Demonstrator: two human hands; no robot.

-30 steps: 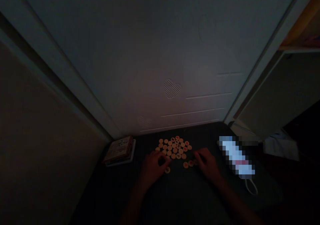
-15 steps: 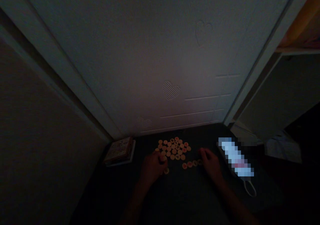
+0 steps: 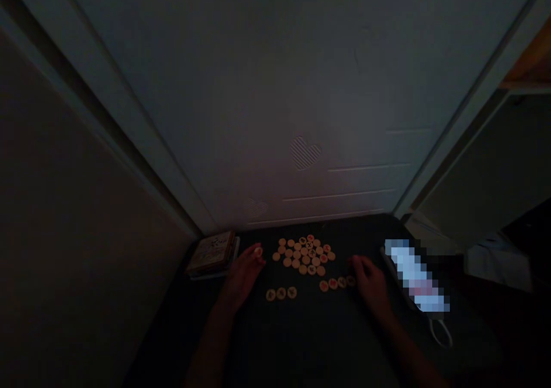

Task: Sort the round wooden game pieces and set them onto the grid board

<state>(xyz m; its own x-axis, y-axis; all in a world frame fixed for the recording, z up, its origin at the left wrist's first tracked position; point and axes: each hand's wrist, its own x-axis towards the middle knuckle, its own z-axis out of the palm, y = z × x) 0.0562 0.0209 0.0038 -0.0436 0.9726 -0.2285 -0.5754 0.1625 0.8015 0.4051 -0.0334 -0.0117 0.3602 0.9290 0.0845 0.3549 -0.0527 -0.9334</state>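
Observation:
My left hand [image 3: 244, 270] is raised left of a loose cluster, its fingers closed on a round wooden Chinese chess piece [image 3: 258, 252]. The cluster of wooden chess pieces [image 3: 306, 259] lies flat on the dark table, some blank side up, others showing red or dark characters. Nearer to me, a row of three pieces with dark characters [image 3: 281, 293] lies beside that hand. To the right runs a second row of several red and dark-marked pieces [image 3: 333, 283]. My right hand [image 3: 369, 279] rests at this row's right end, fingers curled together; whatever they hold, if anything, is hidden.
At the back left, flat boxes or books [image 3: 210, 254] are stacked on the dark table [image 3: 301, 342]. A blurred-out bright device [image 3: 415, 276] with a loop strap [image 3: 441, 333] lies on the right. A pale panel with embossed hearts [image 3: 275, 118] rises behind the table.
My left hand has moved left, away from the cluster, uncovering the row of three pieces. A piece now shows at its fingertips. My right hand stays by its row. The view has shifted slightly.

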